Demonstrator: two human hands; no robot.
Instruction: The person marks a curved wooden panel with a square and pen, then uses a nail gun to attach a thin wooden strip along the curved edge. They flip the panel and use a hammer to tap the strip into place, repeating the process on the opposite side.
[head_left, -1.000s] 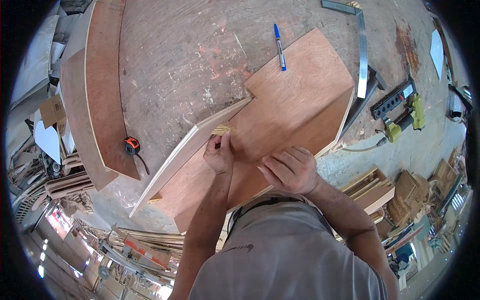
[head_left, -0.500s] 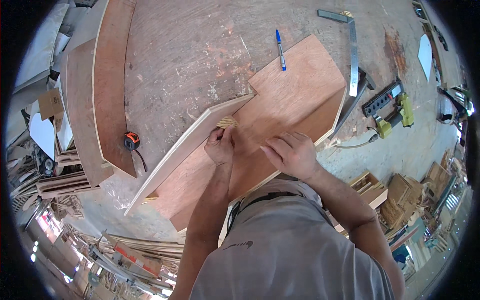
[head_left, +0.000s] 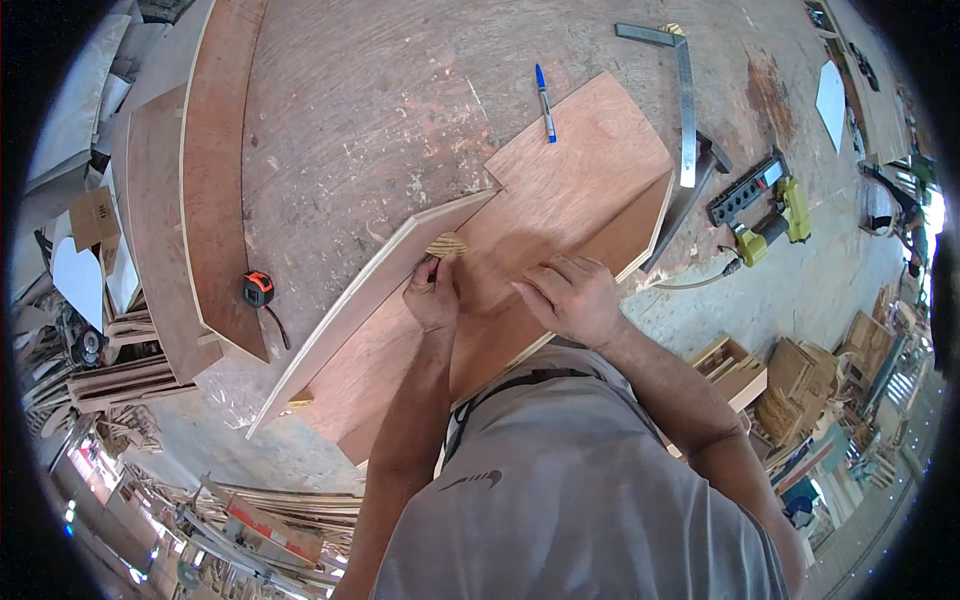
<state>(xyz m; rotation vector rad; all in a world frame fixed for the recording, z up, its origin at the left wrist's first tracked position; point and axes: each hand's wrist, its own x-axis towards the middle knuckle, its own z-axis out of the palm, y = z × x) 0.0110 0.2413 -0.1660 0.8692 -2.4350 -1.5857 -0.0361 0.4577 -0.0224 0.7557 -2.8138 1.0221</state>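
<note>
My left hand pinches the lower edge of a small striped wood block. The block sits against the inner face of a long pale-edged plywood panel, which stands tilted on the left. My right hand hangs over the near-side panel, its fingers curled and thumb pointing left; whatever may lie within them is hidden. Between these two panels lies a flat reddish plywood sheet. Another bit of wood shows by the left panel's near end.
A blue-capped pen lies at the sheet's far edge. To the right are a metal try square and a green nail gun with its hose. An orange-black tape measure rests beside curved plywood panels on the left.
The view has shifted slightly, so the table things appear a little further left. Both hands keep nearly the same pose, the left still at the block.
</note>
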